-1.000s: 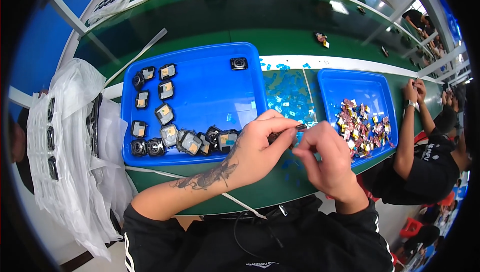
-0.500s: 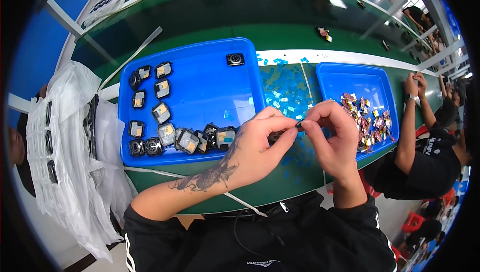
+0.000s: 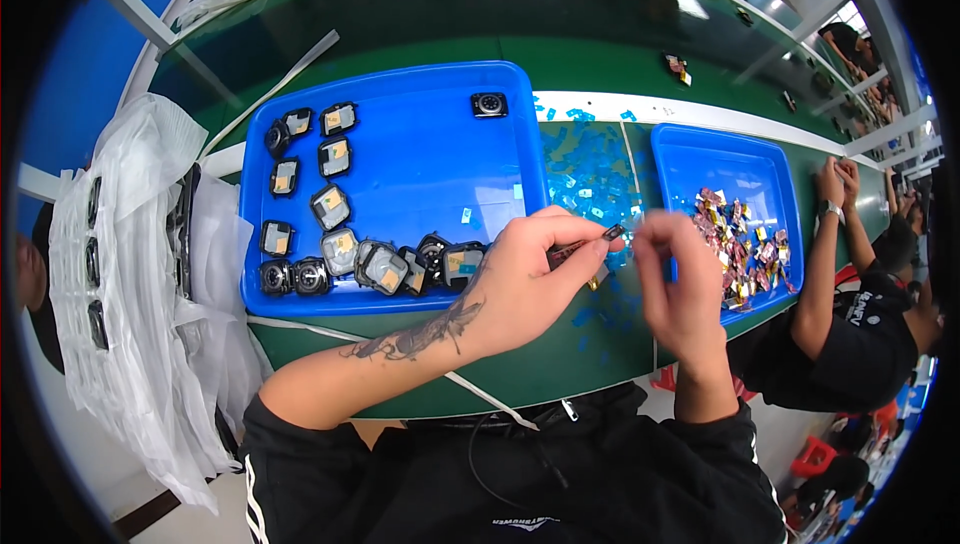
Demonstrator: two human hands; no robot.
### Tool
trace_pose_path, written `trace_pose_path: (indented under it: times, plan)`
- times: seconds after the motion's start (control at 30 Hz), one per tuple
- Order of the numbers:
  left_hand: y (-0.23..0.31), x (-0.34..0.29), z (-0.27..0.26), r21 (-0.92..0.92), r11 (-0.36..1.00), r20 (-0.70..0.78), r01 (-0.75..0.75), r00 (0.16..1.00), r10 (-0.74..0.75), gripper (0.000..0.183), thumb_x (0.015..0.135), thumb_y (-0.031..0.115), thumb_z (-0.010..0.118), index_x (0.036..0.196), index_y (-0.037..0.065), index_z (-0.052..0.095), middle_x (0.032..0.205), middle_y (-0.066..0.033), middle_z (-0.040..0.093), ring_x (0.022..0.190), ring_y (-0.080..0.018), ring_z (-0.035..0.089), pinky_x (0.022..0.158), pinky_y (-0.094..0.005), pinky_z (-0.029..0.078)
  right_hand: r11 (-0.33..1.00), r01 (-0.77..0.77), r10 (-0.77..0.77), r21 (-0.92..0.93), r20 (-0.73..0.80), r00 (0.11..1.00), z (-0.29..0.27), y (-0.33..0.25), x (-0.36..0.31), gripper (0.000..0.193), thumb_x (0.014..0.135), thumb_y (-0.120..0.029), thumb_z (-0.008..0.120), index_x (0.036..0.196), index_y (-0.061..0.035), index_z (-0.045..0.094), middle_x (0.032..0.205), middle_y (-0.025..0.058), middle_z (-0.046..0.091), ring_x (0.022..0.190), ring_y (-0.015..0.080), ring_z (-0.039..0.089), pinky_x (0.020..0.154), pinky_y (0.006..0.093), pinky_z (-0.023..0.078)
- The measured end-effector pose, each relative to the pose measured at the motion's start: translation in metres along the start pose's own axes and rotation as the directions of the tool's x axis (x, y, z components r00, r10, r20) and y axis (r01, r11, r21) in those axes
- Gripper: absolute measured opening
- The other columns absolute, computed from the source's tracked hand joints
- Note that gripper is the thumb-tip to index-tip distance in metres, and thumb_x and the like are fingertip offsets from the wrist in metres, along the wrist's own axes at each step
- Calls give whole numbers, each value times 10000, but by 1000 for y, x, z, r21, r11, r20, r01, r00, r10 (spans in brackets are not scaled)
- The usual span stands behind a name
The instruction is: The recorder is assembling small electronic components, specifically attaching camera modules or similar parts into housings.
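My left hand [image 3: 530,279] is closed, thumb and index finger pinching a small electronic part [image 3: 612,232] with a dark tip and reddish and gold bits. Most of that part is hidden behind my fingers. Just to its right, my right hand [image 3: 685,279] is curled in a pinch, apart from the part. Motion smears its fingertips, so whatever they hold cannot be made out. Below and between the hands, small blue film pieces [image 3: 590,169] lie scattered over the green table [image 3: 480,374].
On the left, a blue tray [image 3: 420,159] holds several black watch-like cases [image 3: 383,266]. A smaller blue tray [image 3: 690,144] at right contains a heap of small coloured parts [image 3: 745,254]. White plastic sheeting [image 3: 130,274] stands far left. At right, a co-worker's arms [image 3: 825,254] rest near the table edge.
My right hand has pulled away to the right from my left hand, where their fingertips met before. The small part stays in my left hand. The view has shifted slightly.
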State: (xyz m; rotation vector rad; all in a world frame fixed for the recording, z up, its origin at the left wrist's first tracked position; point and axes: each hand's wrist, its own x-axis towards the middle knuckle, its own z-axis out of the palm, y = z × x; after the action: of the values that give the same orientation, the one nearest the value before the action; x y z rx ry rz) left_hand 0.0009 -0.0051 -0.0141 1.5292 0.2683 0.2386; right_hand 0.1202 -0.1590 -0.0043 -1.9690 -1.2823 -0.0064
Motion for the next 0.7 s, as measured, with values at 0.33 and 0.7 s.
trace_pose_path:
  times: [0.33,0.7]
  plan:
    - [1,0,0,-246,931,234,269,949,-212,227,955,134,572,1103,-19,648,851,-10,622,767,-62,523,682,-235,446,752,-150,51,641,170,984,1,7,3,205,833,70,624,1023,2,662,1010,102,627,918,158,600,774,267,498]
    - [-1,9,-4,-462,871,9,166,983,-182,346,946,-26,515,1282,-2,439,1228,-176,618,1048,-169,639,875,-270,528,415,-142,217,899,54,975,-27,13,-17,111,862,20,642,947,8,572,883,94,626,813,146,624,765,252,500]
